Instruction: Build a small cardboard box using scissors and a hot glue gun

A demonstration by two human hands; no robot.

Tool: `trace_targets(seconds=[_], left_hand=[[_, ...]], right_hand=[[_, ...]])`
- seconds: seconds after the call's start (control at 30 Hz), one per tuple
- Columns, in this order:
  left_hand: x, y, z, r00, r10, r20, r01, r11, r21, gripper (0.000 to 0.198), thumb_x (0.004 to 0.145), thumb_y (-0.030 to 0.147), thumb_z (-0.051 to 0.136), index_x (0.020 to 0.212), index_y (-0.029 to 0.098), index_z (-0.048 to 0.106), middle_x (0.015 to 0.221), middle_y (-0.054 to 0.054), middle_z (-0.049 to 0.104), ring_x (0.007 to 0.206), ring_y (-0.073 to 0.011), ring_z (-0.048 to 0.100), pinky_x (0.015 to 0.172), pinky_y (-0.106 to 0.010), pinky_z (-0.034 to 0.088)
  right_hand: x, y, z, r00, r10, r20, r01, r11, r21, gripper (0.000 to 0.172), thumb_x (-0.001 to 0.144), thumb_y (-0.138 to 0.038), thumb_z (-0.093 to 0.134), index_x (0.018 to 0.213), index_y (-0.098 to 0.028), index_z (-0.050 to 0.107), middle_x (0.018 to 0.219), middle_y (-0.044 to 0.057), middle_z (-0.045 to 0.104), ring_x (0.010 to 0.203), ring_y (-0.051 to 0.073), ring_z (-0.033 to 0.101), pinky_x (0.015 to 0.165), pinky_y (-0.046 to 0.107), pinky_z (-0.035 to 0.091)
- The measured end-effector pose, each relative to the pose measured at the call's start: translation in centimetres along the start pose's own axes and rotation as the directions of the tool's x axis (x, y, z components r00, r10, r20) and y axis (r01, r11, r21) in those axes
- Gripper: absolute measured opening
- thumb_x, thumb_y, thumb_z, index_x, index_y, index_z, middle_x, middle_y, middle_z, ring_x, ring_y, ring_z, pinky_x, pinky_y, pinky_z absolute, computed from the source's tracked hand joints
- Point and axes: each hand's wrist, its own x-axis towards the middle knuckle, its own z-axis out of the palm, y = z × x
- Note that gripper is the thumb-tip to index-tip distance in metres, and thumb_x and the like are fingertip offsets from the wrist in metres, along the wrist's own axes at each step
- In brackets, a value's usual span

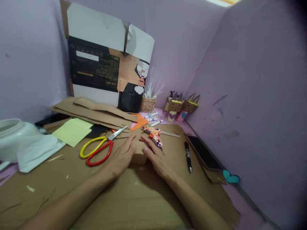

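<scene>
As a left hand (124, 153) and a right hand (154, 155) flank a small folded cardboard piece (138, 157) at the middle of a cardboard-covered tabletop (129, 201), their fingers extend, slightly parted, touching its two sides; whether they grip it cannot be told. Yellow-and-red scissors (109, 139) lie to the left, a patterned glue gun (153, 132) on the far side, a black pen (188, 157) to the right.

Small cardboard piece (138, 158), brown, box-shaped
</scene>
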Motion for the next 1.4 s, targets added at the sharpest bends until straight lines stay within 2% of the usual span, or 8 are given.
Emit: trace_targets(seconds=[0.13,0.3,0.43,0.67,0.87,1.0,1.23,1.4], left_hand=[[-0.3,0.1,0.4,0.998,0.058,-0.002,-0.057,0.986,0.158,0.063,0.088,0.035,0.023,0.142,0.003,0.025,0.149,-0.017,0.028,0.138,-0.0262,0.026,0.113,-0.048,0.021],[-0.2,-0.2,0.4,0.988,0.154,0.01,-0.151,0.951,0.271,0.059,0.09,0.033,0.023,0.143,0.006,0.025,0.148,-0.017,0.032,0.135,-0.0289,0.033,0.109,-0.051,0.028],[-0.1,-0.2,0.4,0.983,0.182,0.012,-0.178,0.936,0.304,0.059,0.09,0.033,0.023,0.143,0.007,0.027,0.147,-0.016,0.034,0.134,-0.0285,0.034,0.109,-0.051,0.029],[-0.2,0.4,0.1,0.987,0.159,0.018,-0.157,0.941,0.3,0.056,0.09,0.031,0.023,0.14,0.007,0.032,0.144,-0.016,0.039,0.132,-0.0263,0.038,0.108,-0.047,0.031],[-0.4,0.1,0.4,0.968,0.252,0.003,-0.232,0.886,0.402,0.054,0.091,0.03,0.022,0.137,0.006,0.035,0.136,-0.018,0.049,0.125,-0.0263,0.047,0.104,-0.045,0.037],[-0.4,-0.2,0.4,0.96,0.281,0.002,-0.251,0.852,0.459,0.052,0.091,0.028,0.023,0.136,0.006,0.038,0.133,-0.019,0.052,0.121,-0.0269,0.051,0.1,-0.045,0.041],[-0.3,-0.8,0.6,0.942,0.335,-0.002,-0.292,0.826,0.482,0.05,0.092,0.028,0.024,0.136,0.006,0.038,0.135,-0.02,0.05,0.122,-0.0272,0.049,0.101,-0.046,0.04],[-0.5,-0.6,0.0,0.958,0.287,-0.002,-0.27,0.902,0.337,0.05,0.094,0.034,0.023,0.136,0.013,0.039,0.137,-0.014,0.049,0.126,-0.0242,0.045,0.106,-0.045,0.035]], right_hand=[[0.0,0.2,0.4,0.997,-0.074,0.012,0.075,0.993,-0.088,0.049,0.088,-0.038,0.045,0.133,-0.02,0.043,0.138,0.011,0.047,0.129,0.023,0.042,0.11,0.042,0.029],[0.1,0.8,0.6,0.992,-0.129,0.016,0.13,0.977,-0.168,0.049,0.088,-0.032,0.044,0.135,-0.017,0.04,0.138,0.015,0.046,0.13,0.023,0.041,0.11,0.045,0.028],[0.1,0.9,0.8,0.989,-0.151,-0.006,0.147,0.974,-0.175,0.05,0.088,-0.035,0.044,0.134,-0.016,0.04,0.138,0.016,0.046,0.13,0.024,0.041,0.11,0.045,0.028],[-0.3,0.6,0.5,0.995,-0.101,0.009,0.101,0.988,-0.12,0.048,0.091,-0.042,0.041,0.134,-0.022,0.04,0.14,0.01,0.046,0.131,0.022,0.04,0.11,0.043,0.029],[-0.2,0.8,1.0,0.975,-0.222,0.004,0.215,0.939,-0.269,0.047,0.089,-0.034,0.044,0.133,-0.015,0.039,0.136,0.015,0.047,0.128,0.024,0.041,0.109,0.043,0.031],[-0.2,0.8,1.0,0.969,-0.248,0.019,0.241,0.918,-0.315,0.047,0.09,-0.033,0.042,0.133,-0.013,0.037,0.135,0.017,0.046,0.127,0.023,0.042,0.109,0.042,0.032],[-0.3,0.9,0.9,0.964,-0.263,0.04,0.259,0.894,-0.365,0.049,0.09,-0.032,0.041,0.133,-0.011,0.037,0.136,0.019,0.045,0.128,0.025,0.04,0.109,0.045,0.03],[-0.4,1.0,0.3,0.977,-0.203,0.062,0.212,0.941,-0.263,0.051,0.089,-0.037,0.047,0.135,-0.019,0.036,0.14,0.014,0.044,0.131,0.025,0.039,0.109,0.045,0.029]])
